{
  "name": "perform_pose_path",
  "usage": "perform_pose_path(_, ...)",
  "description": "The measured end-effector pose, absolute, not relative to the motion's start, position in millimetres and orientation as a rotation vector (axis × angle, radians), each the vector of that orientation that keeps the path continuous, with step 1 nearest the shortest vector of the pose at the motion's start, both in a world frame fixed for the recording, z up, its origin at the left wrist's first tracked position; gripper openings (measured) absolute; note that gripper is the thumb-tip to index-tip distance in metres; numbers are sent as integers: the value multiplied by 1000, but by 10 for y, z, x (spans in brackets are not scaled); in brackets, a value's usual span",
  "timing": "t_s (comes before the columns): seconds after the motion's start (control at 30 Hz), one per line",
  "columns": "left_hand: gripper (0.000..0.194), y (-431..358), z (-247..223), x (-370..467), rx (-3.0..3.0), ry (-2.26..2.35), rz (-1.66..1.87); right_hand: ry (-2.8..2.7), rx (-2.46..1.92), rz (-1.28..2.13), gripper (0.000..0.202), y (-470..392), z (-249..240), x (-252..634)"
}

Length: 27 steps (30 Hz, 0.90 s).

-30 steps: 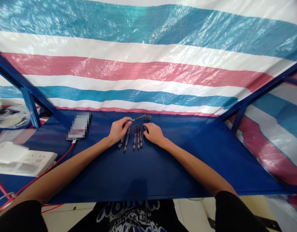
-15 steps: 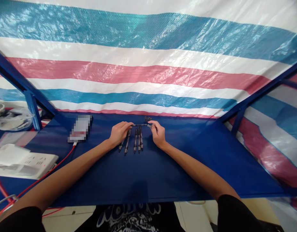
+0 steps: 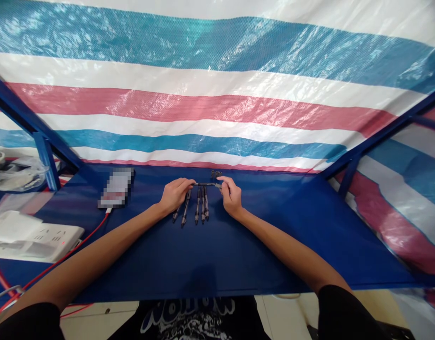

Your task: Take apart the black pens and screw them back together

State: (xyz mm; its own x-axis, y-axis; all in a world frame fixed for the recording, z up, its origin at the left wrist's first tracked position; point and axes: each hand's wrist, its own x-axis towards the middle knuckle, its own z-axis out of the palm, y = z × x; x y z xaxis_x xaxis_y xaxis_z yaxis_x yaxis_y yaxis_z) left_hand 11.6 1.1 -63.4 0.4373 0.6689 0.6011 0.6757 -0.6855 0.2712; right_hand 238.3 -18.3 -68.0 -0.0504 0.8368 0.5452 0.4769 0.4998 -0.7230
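Observation:
My left hand [image 3: 175,193] pinches one end of a dark pen [image 3: 205,184] held level, pointing sideways above the table. At the pen's other end, my right hand [image 3: 231,196] is closed with thumb and index finger around a small greyish piece [image 3: 218,186]; whether this is part of the pen or separate I cannot tell. Below the held pen, several more pens [image 3: 197,208] lie side by side on the blue table [image 3: 217,250], tips toward me. The leftmost ones are partly hidden by my left hand. Small dark pieces [image 3: 216,174] sit just beyond my right fingertips.
A phone [image 3: 116,188] lies at the left, with a red cable [image 3: 93,233] plugged in. Further left are a white power strip [image 3: 58,241] and plastic bags [image 3: 19,174]. A striped tarp [image 3: 210,108] hangs behind the table, between blue frame bars [image 3: 380,130].
Both hands stay almost in place around the pen, with only slight finger movement at its right end. The whole view has shifted very slightly.

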Motion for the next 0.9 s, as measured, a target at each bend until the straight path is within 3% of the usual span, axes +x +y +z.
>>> perform_pose_path(0.53, 28, 52, -677, 114, -2568, -1108, -1153, -1581, -814, 241, 9, -160, -679, 2325)
perform_pose_path(0.73, 28, 62, -677, 117, -2548, -1163, -1163, -1497, -821, 462, 14, -150, -734, 2291)
perform_pose_path(0.9, 28, 61, -680, 116, -2557, -1170, -1150, -1555, -926, 376, 21, -149, -731, 2308)
